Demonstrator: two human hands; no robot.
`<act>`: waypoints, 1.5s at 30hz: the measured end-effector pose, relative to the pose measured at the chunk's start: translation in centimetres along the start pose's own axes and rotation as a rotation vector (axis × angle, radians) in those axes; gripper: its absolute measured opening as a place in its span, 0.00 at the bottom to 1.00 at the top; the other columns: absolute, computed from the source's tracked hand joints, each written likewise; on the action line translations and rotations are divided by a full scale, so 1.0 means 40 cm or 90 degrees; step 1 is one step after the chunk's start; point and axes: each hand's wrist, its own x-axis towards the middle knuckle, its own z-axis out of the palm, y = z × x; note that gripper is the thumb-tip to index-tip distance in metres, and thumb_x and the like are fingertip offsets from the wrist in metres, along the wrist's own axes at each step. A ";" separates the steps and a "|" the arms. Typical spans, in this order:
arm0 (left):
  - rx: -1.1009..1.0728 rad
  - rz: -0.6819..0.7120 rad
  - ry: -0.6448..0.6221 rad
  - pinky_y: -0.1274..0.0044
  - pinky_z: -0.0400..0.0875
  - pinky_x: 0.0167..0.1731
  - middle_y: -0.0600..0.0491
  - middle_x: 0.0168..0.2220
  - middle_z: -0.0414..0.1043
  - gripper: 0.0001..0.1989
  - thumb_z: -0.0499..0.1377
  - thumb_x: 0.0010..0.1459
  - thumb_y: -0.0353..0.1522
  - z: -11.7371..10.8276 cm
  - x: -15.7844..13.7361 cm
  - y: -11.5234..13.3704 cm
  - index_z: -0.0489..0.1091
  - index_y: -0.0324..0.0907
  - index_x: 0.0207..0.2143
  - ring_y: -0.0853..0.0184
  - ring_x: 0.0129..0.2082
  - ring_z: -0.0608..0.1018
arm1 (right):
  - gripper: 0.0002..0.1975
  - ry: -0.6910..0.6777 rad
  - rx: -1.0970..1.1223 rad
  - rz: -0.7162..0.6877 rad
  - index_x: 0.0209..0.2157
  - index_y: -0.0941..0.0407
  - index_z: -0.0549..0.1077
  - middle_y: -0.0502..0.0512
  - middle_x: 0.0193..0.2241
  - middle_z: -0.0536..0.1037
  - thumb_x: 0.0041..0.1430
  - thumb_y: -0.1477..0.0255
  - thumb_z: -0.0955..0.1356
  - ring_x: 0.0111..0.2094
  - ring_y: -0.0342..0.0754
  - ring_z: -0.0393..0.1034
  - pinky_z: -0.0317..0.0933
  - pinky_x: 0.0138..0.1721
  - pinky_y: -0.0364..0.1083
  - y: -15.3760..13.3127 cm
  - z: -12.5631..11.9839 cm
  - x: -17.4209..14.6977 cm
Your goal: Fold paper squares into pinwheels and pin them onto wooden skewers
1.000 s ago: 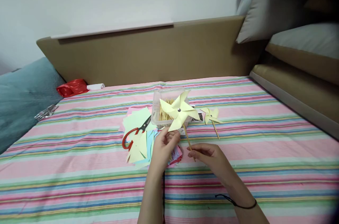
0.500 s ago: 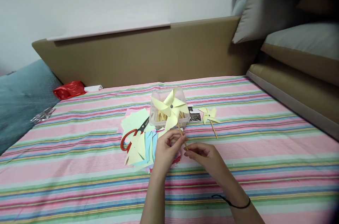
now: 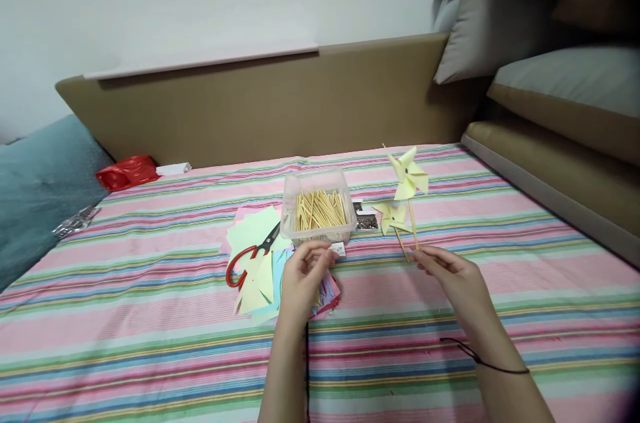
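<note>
My right hand pinches the lower end of a wooden stick that carries a pale yellow paper pinwheel. That pinwheel stands nearly upright above a second, smaller yellow pinwheel, which lies on the striped cloth. My left hand hovers over the paper pile, fingers loosely curved and apart from the thumb, nothing visible in them. Just beyond it is a clear plastic box with many short wooden sticks. Scissors with red handles rest on coloured paper sheets, left of my left hand.
Small dark metal pieces sit in a container beside the box. A red plastic bag and a white item lie far left, with a clear packet nearer. Cushions line the right; a brown backboard stands behind.
My right hand has carried the pinwheel right, from in front of the box to above the lying pinwheel. My left hand has let go of the stick and stayed near the paper.
</note>
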 end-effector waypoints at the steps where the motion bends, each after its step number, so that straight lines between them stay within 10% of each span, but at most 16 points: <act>1: -0.009 0.006 0.015 0.76 0.71 0.35 0.51 0.27 0.76 0.13 0.64 0.48 0.39 -0.004 0.002 0.002 0.72 0.39 0.33 0.67 0.30 0.78 | 0.18 0.007 -0.040 0.008 0.32 0.57 0.80 0.59 0.29 0.81 0.42 0.58 0.73 0.33 0.55 0.75 0.67 0.34 0.49 0.013 -0.021 0.011; 11: -0.025 0.021 0.037 0.76 0.70 0.36 0.52 0.27 0.76 0.16 0.63 0.50 0.38 -0.012 0.004 -0.005 0.68 0.40 0.38 0.67 0.31 0.78 | 0.16 0.061 -0.493 0.042 0.26 0.55 0.78 0.58 0.25 0.80 0.46 0.58 0.65 0.29 0.57 0.73 0.58 0.28 0.49 0.085 -0.137 0.049; 29: -0.033 0.057 0.045 0.75 0.71 0.35 0.51 0.27 0.76 0.17 0.62 0.52 0.38 -0.024 0.005 -0.004 0.66 0.40 0.42 0.67 0.29 0.77 | 0.15 0.032 -0.603 0.105 0.29 0.53 0.77 0.57 0.28 0.81 0.50 0.60 0.64 0.31 0.56 0.73 0.58 0.28 0.48 0.071 -0.119 0.056; 37: -0.100 0.175 0.330 0.75 0.71 0.32 0.54 0.32 0.75 0.19 0.63 0.50 0.35 -0.112 -0.014 0.031 0.65 0.44 0.45 0.71 0.25 0.75 | 0.14 0.061 -0.586 0.085 0.31 0.54 0.76 0.58 0.31 0.81 0.49 0.60 0.64 0.35 0.59 0.73 0.58 0.30 0.48 0.075 -0.129 0.056; 45: 0.254 -0.017 0.565 0.71 0.70 0.37 0.52 0.34 0.75 0.15 0.65 0.42 0.37 -0.232 -0.034 0.021 0.71 0.42 0.34 0.63 0.35 0.76 | 0.18 0.114 -0.310 -0.020 0.28 0.55 0.76 0.56 0.24 0.79 0.48 0.55 0.66 0.29 0.55 0.73 0.60 0.34 0.49 0.017 -0.052 0.029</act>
